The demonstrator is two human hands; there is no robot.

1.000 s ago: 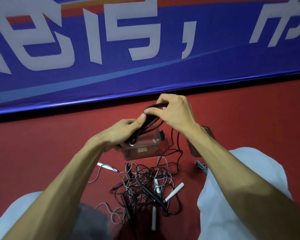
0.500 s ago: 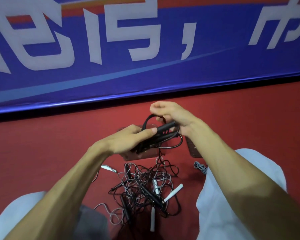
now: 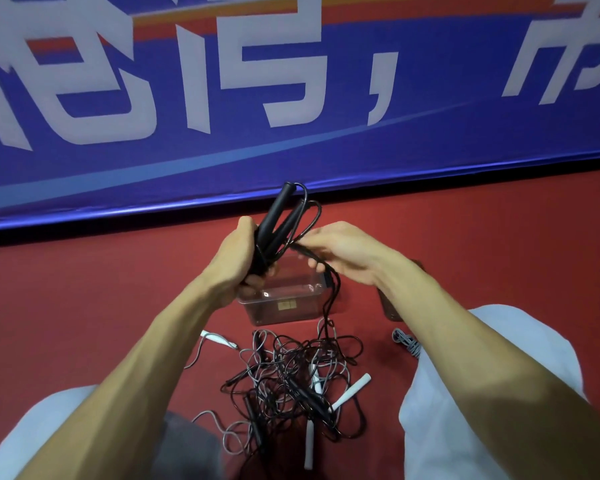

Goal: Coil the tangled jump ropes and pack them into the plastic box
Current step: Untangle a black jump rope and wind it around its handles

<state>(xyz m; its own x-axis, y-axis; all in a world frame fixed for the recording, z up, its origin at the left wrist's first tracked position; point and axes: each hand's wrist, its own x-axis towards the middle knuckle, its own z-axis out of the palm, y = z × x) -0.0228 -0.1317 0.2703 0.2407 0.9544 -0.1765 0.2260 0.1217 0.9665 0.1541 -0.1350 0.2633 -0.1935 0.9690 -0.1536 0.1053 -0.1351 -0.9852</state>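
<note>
Black jump-rope handles [image 3: 277, 218] jut up from the left hand [image 3: 232, 266], its fingers curled round them, while the right hand [image 3: 347, 252] pinches the trailing cord [image 3: 337, 285] just above the clear plastic box [image 3: 291, 311], with the tangled ropes [image 3: 291, 382] below the fingers.

Floor [image 3: 66, 289]: red.
Plastic box [image 3: 284, 306]: clear, standing on it.
Tangled jump ropes [image 3: 291, 379]: black and grey heap just beside the box.
Grey cord bundle [image 3: 407, 342]: apart, rightward.

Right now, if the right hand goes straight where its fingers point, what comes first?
Probably the black handles in the left hand, along the cord the right hand pinches; depth unclear.
</note>
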